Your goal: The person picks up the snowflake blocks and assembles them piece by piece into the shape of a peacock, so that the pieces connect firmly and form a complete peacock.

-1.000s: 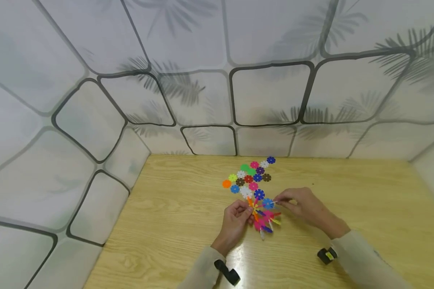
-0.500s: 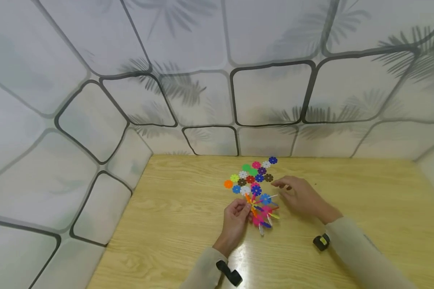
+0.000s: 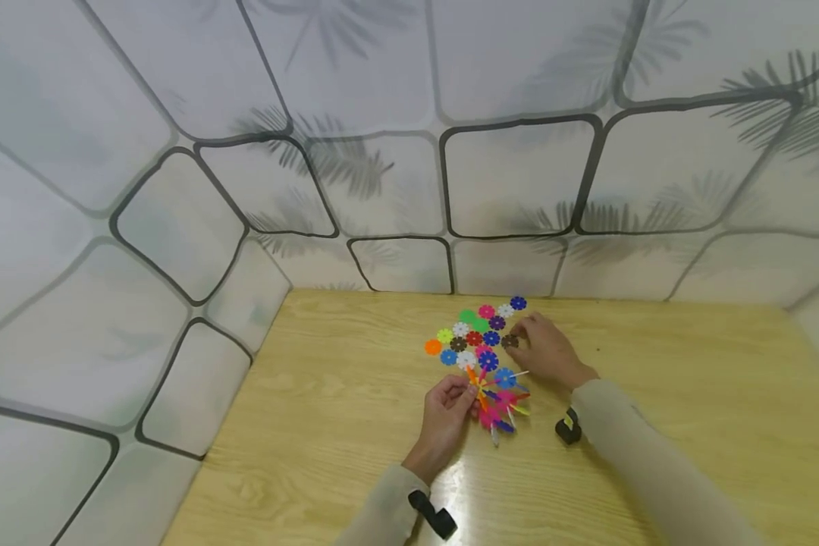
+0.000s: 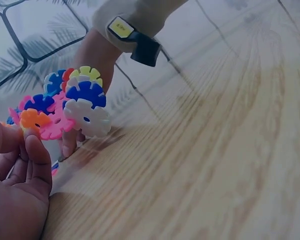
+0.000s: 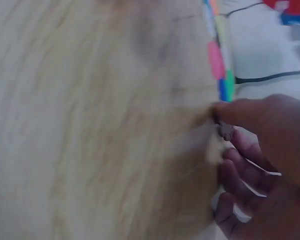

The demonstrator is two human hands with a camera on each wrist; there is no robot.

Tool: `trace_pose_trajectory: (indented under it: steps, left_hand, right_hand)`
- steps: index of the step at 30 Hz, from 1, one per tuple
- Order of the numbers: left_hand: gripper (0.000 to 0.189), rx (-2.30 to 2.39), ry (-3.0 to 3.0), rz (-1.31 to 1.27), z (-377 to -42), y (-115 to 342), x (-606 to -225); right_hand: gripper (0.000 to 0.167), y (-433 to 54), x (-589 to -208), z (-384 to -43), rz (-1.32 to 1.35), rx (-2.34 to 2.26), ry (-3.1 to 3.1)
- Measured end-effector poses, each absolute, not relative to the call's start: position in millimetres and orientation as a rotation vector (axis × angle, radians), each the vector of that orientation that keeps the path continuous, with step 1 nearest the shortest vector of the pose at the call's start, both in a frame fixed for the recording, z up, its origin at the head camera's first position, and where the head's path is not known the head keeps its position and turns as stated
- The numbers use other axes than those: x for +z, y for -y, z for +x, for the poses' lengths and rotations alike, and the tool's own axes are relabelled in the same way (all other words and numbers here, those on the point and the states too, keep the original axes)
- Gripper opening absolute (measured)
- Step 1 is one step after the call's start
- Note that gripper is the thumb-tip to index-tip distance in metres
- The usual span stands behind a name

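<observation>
My left hand pinches a cluster of interlocked plastic flower discs by an orange disc. Pink, blue, white, yellow and red discs stick out of the cluster at different angles, a light blue disc at its upper right. To the right of the loose discs, my right hand has its thumb and fingertips on a brown notched disc. In the right wrist view a brown edge shows between thumb and fingers, partly hidden by them.
Several loose flower discs lie flat on the wooden table beyond the cluster, including an orange one, a red one and a dark blue one. A patterned wall stands behind the table.
My right hand has let go of a white disc on the cluster, moved up and left to the loose discs and taken hold of the brown one. My left hand keeps its grip.
</observation>
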State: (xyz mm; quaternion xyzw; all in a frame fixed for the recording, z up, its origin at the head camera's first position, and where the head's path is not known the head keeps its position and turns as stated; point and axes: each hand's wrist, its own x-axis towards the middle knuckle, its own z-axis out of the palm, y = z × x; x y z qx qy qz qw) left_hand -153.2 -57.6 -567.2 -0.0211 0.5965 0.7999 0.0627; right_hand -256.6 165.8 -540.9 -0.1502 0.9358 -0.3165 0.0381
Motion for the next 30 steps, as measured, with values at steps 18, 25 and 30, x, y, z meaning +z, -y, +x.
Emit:
trace_pose_trajectory:
  steps: [18, 25, 30]
  left_hand:
    - [0.017, 2.38, -1.88, -0.059, -154.4, 57.4, -574.2]
    - [0.019, 2.362, -1.897, -0.044, -153.9, 58.2, -571.8]
    - [0.017, 2.331, -1.896, -0.075, -155.3, 59.9, -574.5]
  right_hand:
    - [0.016, -195.3, -515.2, -203.4, -0.687, -1.593, -2.509]
    - [0.016, -194.0, -518.4, -201.3, -0.834, -1.598, -2.499]
    - [0.016, -190.8, -517.1, -199.7, -0.89, -1.553, -2.595]
